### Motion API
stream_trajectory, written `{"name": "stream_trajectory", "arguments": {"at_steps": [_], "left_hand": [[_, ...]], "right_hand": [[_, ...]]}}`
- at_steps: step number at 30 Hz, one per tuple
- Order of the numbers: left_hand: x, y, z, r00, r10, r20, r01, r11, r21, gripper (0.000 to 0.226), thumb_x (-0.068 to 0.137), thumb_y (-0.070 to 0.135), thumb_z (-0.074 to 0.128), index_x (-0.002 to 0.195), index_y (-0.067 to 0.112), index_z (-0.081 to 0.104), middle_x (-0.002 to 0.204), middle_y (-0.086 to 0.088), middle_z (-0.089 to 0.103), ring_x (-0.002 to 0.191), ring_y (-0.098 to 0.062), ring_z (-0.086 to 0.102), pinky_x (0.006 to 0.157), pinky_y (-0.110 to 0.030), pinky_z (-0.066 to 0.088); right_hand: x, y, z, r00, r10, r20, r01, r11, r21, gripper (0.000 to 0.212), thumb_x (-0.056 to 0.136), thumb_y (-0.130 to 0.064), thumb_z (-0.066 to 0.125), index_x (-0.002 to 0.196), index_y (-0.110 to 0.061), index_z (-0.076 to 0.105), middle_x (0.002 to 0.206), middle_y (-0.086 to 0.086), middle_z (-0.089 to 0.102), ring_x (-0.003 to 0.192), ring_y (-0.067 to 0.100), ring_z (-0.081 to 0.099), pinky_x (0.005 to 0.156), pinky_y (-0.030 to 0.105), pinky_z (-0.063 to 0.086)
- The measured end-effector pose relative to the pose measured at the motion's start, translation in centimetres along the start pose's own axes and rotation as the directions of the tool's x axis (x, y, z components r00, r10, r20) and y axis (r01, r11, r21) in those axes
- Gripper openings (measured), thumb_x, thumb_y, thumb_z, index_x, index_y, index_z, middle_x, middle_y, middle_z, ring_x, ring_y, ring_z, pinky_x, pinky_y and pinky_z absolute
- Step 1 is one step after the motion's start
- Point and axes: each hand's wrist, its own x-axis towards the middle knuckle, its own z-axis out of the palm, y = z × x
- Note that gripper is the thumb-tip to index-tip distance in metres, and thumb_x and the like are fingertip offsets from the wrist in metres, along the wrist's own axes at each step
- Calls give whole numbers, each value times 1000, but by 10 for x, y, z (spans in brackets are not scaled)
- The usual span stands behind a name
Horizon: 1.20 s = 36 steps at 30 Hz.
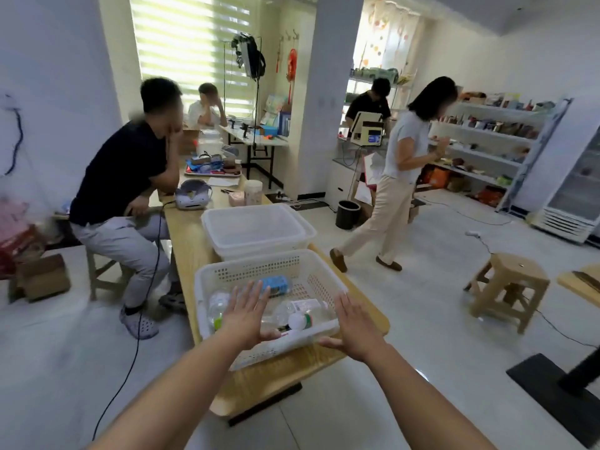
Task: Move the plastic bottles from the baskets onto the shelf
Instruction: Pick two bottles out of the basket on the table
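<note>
White perforated plastic basket (pixel 256 269) is sitting on the wood-grain table (pixel 276 375). Left grip (pixel 246 315) is spreading flat and empty over clear plastic bottles (pixel 308 308) lying between both grips. Right grip (pixel 357 329) is reaching flat-fingered and empty, just beside the rim. Labels are showing too blurred to read.

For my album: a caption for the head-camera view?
Left hand and right hand hover at a basket of plastic bottles.
</note>
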Motion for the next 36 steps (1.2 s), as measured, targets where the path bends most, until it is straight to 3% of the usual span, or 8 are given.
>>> {"name": "stream_trajectory", "arguments": {"at_steps": [6,10,15,30,36], "left_hand": [[33,-44,17,995,-84,51,85,996,-24,105,85,75,36,149,18,-25,155,-2,-32,144,-24,-28,114,-45,-20],[67,-74,29,995,-89,50,90,996,-9,94,95,52,44,147,19,-27,155,-4,-33,136,-21,-37,109,-44,-25],[112,-107,37,992,-72,108,72,997,0,107,84,76,36,149,16,-23,155,-5,-31,144,-26,-27,113,-45,-20],[166,-150,84,973,14,231,-12,1000,-12,104,86,73,38,150,18,-21,157,-6,-29,144,-26,-28,114,-47,-18],[185,-152,90,957,-30,289,31,1000,3,101,87,70,40,151,18,-19,158,-8,-26,145,-28,-25,117,-48,-15]], "right_hand": [[71,-15,13,995,-71,64,71,997,7,116,81,-77,43,151,-6,-16,160,13,-19,148,26,-17,119,39,-11],[118,-24,23,994,-62,95,62,998,2,117,81,-77,43,150,-8,-20,159,12,-23,147,27,-19,120,40,-10],[174,-38,30,991,-65,117,69,997,-31,115,82,-75,43,150,-7,-19,159,13,-23,147,28,-19,121,42,-10],[261,-68,76,962,-87,257,93,996,-11,111,85,-73,41,149,-6,-19,159,14,-23,147,28,-20,119,43,-11],[298,-60,89,940,-150,306,162,987,-16,110,84,-74,40,151,-7,-16,159,13,-21,148,28,-17,119,43,-8]]}}
